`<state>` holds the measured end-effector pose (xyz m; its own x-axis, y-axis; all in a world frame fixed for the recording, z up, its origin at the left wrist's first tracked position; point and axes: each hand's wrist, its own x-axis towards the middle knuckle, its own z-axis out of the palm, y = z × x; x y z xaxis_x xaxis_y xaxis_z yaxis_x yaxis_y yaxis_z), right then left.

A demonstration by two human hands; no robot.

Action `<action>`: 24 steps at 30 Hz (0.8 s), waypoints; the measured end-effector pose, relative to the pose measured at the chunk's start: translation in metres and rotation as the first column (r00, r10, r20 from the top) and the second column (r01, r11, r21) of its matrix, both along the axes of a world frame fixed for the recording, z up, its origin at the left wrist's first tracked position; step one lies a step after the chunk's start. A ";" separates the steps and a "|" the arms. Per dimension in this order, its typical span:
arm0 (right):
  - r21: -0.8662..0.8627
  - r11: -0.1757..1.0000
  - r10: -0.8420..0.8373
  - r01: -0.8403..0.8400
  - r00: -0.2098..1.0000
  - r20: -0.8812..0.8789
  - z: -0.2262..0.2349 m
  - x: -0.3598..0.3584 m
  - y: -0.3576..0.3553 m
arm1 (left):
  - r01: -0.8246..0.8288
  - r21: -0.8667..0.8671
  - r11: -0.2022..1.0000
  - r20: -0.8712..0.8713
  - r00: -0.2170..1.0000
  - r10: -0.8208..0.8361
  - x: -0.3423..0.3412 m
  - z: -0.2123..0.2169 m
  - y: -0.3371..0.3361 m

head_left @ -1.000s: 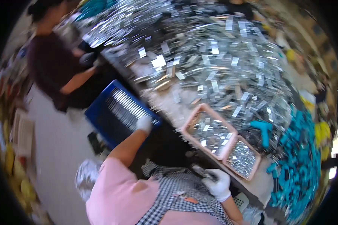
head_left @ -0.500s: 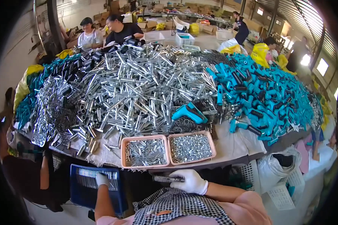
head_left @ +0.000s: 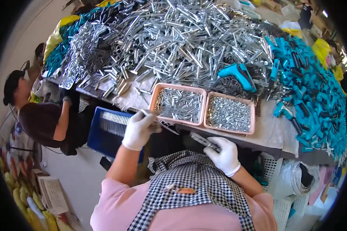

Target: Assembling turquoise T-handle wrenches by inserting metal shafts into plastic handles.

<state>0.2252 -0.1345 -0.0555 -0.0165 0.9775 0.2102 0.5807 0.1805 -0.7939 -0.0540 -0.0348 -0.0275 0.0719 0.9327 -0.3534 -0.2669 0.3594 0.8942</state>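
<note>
Here, in the head view, my left hand in its white glove is pinched shut on a thin metal rod, just at the near-left corner of the left pink tray, which is full of small silver pins. My right hand, gloved too, is closed around a short metal part held low over my checked apron, below the table edge. The two pieces are apart — the rod's tip points roughly toward the part but does not reach it.

Beside the first tray sits a second pink tray of smaller silver bits; behind both lies a teal handle against a great heap of silver tubes, with teal parts piled to the right. A blue crate stands under my left wrist.

To do this well, I judge — keep the right hand steady, bring the rod in line with the part's open end, and keep the pinch light so the rod does not tilt.
</note>
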 end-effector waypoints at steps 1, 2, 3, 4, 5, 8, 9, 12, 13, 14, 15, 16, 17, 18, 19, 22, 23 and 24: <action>-0.002 1.000 -0.019 0.019 1.000 -0.004 -0.003 0.004 -0.003 | 0.000 0.008 1.000 -0.024 1.000 0.000 0.018 0.008 -0.003; 0.000 0.999 -0.039 0.039 0.999 -0.008 -0.004 0.007 -0.007 | 0.010 0.018 1.000 -0.013 1.000 -0.009 0.025 0.002 -0.004; 0.058 0.997 -0.055 0.055 0.998 0.003 -0.007 0.010 -0.010 | 0.002 0.045 0.999 -0.010 1.000 -0.001 0.034 0.001 -0.006; 0.056 0.996 -0.067 0.067 0.998 0.000 -0.006 0.013 -0.013 | -0.004 0.074 0.997 -0.006 1.000 0.005 0.044 0.000 -0.008; 0.067 0.995 -0.077 0.076 0.997 0.005 -0.005 0.016 -0.015 | -0.042 0.089 0.995 0.006 0.999 0.041 0.053 0.001 -0.009; 0.099 0.990 -0.109 0.106 0.994 0.026 -0.003 0.025 -0.020 | -0.060 0.105 0.993 -0.027 0.998 0.063 0.080 0.001 -0.015; 0.118 0.988 -0.110 0.104 0.993 0.042 -0.002 0.027 -0.022 | 0.018 0.100 0.995 -0.002 1.000 -0.018 0.085 -0.002 -0.018; 0.175 0.979 -0.115 0.101 0.991 0.073 -0.002 0.031 -0.020 | 0.160 0.027 0.987 0.070 0.984 -0.161 0.102 -0.007 -0.028; 0.219 0.970 -0.122 0.101 0.989 0.081 -0.005 0.033 -0.019 | 0.156 -0.004 0.988 0.118 0.981 -0.154 0.103 -0.010 -0.030; 0.221 0.970 -0.124 0.104 0.989 0.076 -0.005 0.036 -0.019 | 0.152 -0.035 0.988 0.164 0.976 -0.144 0.105 -0.011 -0.031; 0.247 0.964 -0.123 0.101 0.990 0.073 -0.005 0.040 -0.018 | 0.181 -0.060 0.982 0.169 0.971 -0.169 0.103 -0.008 -0.028; 0.272 0.957 -0.121 0.098 0.990 0.070 -0.006 0.044 -0.018 | 0.184 -0.059 0.981 0.165 0.971 -0.172 0.102 -0.008 -0.027; 0.262 0.961 -0.111 0.088 0.991 0.073 -0.006 0.048 -0.018 | 0.226 -0.068 0.972 0.209 0.956 -0.207 0.100 -0.010 -0.025; 0.264 0.960 -0.112 0.090 0.991 0.068 -0.008 0.052 -0.018 | 0.266 -0.074 0.961 0.251 0.938 -0.241 0.099 -0.011 -0.024; 0.304 0.949 -0.115 0.084 0.990 0.084 -0.011 0.056 -0.017 | 0.267 -0.072 0.961 0.245 0.939 -0.242 0.100 -0.010 -0.024; 0.349 0.934 -0.113 0.074 0.989 0.095 -0.009 0.063 -0.015 | 0.319 -0.036 0.947 0.281 0.913 -0.297 0.103 -0.006 -0.022; 0.351 0.935 -0.091 0.054 0.992 0.088 -0.006 0.064 -0.015 | 0.338 -0.048 0.940 0.303 0.902 -0.309 0.105 -0.004 -0.022; 0.354 0.935 -0.069 0.036 0.994 0.081 -0.004 0.066 -0.015 | 0.358 -0.061 0.932 0.326 0.889 -0.321 0.107 -0.003 -0.022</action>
<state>0.2912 -0.1495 -0.0594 -0.0020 0.8416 0.5401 0.6634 0.4053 -0.6291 0.0526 -0.0566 -0.0306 0.4984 0.7857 -0.3664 -0.3628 0.5729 0.7350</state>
